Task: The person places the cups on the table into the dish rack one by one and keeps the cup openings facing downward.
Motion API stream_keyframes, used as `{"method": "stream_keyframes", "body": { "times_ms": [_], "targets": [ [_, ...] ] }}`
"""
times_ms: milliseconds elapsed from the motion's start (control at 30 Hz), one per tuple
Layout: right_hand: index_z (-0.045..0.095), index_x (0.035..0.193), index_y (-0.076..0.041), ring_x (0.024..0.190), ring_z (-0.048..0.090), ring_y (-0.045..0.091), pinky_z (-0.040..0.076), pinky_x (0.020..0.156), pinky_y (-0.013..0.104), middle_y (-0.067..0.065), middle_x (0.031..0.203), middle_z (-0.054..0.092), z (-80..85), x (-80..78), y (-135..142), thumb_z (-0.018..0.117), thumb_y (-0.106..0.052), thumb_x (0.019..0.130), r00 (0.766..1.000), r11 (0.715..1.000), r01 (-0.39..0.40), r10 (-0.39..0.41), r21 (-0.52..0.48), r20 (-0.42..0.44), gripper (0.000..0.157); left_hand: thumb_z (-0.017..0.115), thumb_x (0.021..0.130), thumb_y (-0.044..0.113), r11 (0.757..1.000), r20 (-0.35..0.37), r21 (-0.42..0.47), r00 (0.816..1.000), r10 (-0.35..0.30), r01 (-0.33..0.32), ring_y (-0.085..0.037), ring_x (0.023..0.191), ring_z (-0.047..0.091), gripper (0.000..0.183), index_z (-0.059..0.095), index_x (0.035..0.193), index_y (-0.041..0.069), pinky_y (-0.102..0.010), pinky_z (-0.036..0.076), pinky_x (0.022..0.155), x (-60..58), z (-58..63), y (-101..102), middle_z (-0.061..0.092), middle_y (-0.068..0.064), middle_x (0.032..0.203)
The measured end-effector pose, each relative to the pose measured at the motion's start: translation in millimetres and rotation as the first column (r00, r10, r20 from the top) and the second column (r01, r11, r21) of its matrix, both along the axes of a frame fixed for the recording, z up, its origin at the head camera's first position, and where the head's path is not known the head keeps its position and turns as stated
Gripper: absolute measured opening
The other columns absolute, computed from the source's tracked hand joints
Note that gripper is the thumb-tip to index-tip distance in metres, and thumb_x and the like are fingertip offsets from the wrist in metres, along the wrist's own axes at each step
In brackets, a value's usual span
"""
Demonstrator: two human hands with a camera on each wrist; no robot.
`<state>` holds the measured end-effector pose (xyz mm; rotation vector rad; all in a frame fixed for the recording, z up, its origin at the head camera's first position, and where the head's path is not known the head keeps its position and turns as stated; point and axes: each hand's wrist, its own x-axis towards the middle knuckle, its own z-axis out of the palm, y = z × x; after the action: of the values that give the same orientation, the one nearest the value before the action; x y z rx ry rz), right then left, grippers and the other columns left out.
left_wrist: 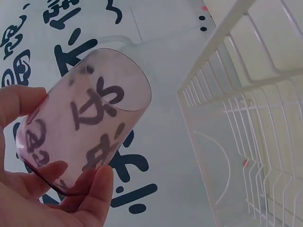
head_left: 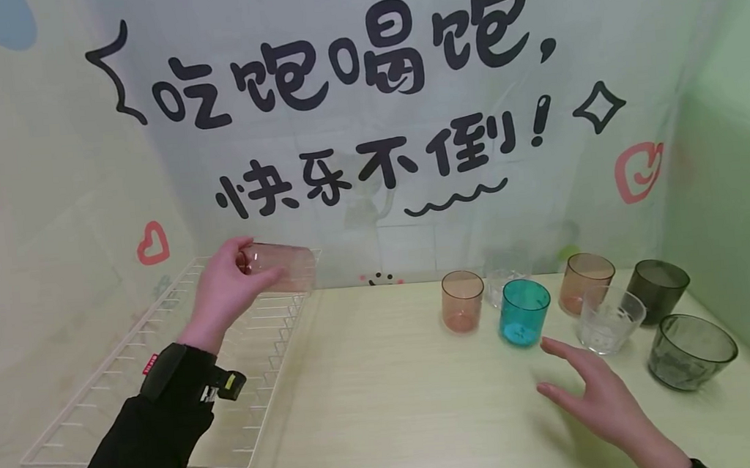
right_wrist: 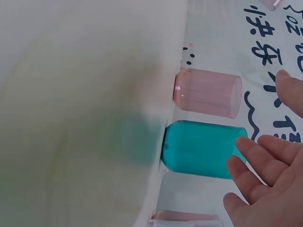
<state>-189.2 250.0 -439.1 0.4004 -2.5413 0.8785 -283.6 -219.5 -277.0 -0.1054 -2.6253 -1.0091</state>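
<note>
Head view, pink cup: it [head_left: 290, 267] lies sideways in the air, above the far end of the white rack [head_left: 268, 405].
Head view, left hand: it [head_left: 229, 288] grasps the cup, thumb on the near side; the rack stretches toward 7 o'clock.
Head view, right hand: it [head_left: 595, 393] holds nothing, fingers loose, thumb apart.
Head view, cups around that hand: teal cup [head_left: 523, 314] at 11 o'clock, clear cup [head_left: 608, 324] near 1, grey bowl [head_left: 691, 356] between 2 and 3.
Left wrist view, grip: thumb and fingers clasp the pink cup's base end; its mouth points to 1 o'clock, the rack apart at 3.
Right wrist view, fingertips: released, overlapping the teal cup's rim at 10 o'clock; I cannot tell whether they touch.
</note>
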Motion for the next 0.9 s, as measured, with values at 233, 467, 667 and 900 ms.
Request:
{"method": "stream_keyframes", "body": {
  "times_ms": [233,467,667,900],
  "targets": [
    [0.053,0.126,-0.011,0.114,0.046,0.028,0.037,0.090,0.052,0.008,0.124,0.057,-2.1,0.0,8.2,0.071,-0.034,0.077,1.000,1.000,0.004,-0.004,0.003,0.010,0.058,0.065,0.078,0.038,0.996,0.001,-0.042,0.997,0.079,-0.079,-0.030,0.097,0.047,0.077,0.035,0.137,-0.003,-0.045,0.043,0.086,-13.1,-8.7,-19.5,0.051,-0.018,0.114],
    [0.054,0.125,-0.011,0.111,0.045,0.025,0.035,0.089,0.047,0.006,0.122,0.058,-3.8,0.3,10.3,0.073,-0.030,0.075,1.000,1.000,0.014,-0.014,0.007,-0.017,0.057,0.062,0.078,0.042,0.980,0.058,-0.075,0.980,0.191,-0.187,-0.036,0.102,0.048,0.076,0.037,0.130,-0.007,-0.049,0.044,0.087,-24.3,-20.5,-37.5,0.049,-0.025,0.120],
    [0.054,0.125,-0.010,0.111,0.046,0.025,0.035,0.089,0.044,0.006,0.121,0.058,-4.7,-0.4,11.1,0.073,-0.031,0.075,1.000,1.000,0.013,-0.012,0.017,-0.024,0.057,0.061,0.079,0.043,0.968,0.060,-0.094,0.970,0.237,-0.231,-0.038,0.099,0.048,0.071,0.040,0.124,-0.007,-0.050,0.044,0.085,-32.3,-30.5,-48.0,0.050,-0.025,0.116],
    [0.053,0.126,-0.008,0.112,0.047,0.029,0.036,0.088,0.049,0.009,0.121,0.058,-2.9,-5.9,13.9,0.072,-0.030,0.075,0.999,1.000,0.005,-0.004,0.030,-0.035,0.058,0.058,0.080,0.036,0.954,-0.009,-0.143,0.964,0.264,-0.263,-0.041,0.094,0.049,0.062,0.042,0.122,-0.008,-0.053,0.044,0.082,-40.3,-36.8,-53.2,0.053,-0.028,0.111]
  ]
}}
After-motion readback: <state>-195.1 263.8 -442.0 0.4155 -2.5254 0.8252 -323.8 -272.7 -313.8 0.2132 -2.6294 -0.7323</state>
